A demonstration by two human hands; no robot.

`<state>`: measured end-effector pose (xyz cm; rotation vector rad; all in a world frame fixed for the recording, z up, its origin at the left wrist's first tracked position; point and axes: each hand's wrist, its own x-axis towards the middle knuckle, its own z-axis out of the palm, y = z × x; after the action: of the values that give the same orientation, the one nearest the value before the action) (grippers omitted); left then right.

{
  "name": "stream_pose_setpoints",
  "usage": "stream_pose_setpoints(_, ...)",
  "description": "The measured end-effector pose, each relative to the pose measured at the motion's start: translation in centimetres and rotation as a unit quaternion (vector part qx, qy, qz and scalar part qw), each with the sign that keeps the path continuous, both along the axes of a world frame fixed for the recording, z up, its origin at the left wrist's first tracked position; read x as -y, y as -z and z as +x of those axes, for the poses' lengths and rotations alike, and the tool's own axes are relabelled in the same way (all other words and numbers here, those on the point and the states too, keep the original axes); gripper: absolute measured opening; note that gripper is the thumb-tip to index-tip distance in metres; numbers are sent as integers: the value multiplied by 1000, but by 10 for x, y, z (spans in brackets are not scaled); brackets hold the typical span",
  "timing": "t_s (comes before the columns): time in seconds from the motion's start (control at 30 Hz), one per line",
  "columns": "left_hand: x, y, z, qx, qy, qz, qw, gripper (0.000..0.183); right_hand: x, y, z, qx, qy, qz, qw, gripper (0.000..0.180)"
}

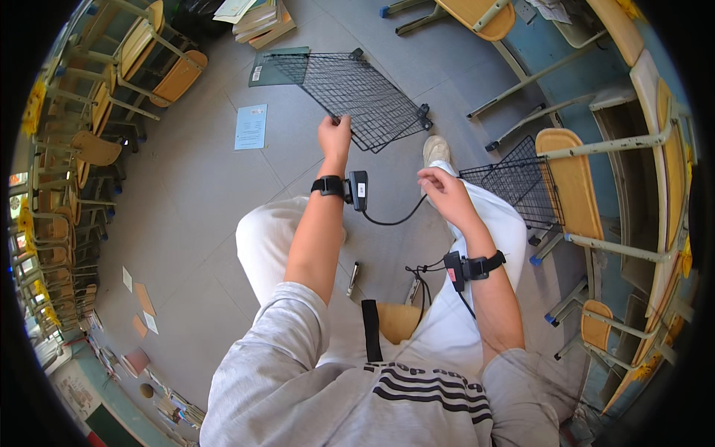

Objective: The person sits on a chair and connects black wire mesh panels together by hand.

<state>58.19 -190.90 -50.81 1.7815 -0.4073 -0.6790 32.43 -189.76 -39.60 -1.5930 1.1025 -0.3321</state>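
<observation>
My left hand [335, 137] grips the near left edge of a black wire mesh rack panel [357, 89]. Black plastic fittings sit at its corners, and it slants away from me over the tiled floor. The far end overlaps a dark green folder [268, 70]. My right hand [444, 187] hovers by my right leg with its fingers loosely bent and nothing in it. Beside that leg stands another black wire mesh piece [516, 181], partly hidden by my knee and a chair. A light blue booklet [251, 127] lies left of my left hand.
Stacked books [265, 25] lie at the far left. Wooden chairs [179, 78] line the left; a wooden chair [570, 179] and desks crowd the right. Between my legs lies a pen-like object [352, 278]. A black cable [394, 223] hangs from my left wrist device.
</observation>
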Motion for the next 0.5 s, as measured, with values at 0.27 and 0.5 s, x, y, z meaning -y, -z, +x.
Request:
stream_pose_setpoints(0.27, -66, -90, -36, 170, 145, 133, 966, 27, -19, 18, 4, 102, 82, 114, 985, 21)
stream_pose_setpoints(0.5, -110, -101, -62, 161, 245, 161, 943, 31, -42, 3, 43, 111, 37, 253, 960, 39)
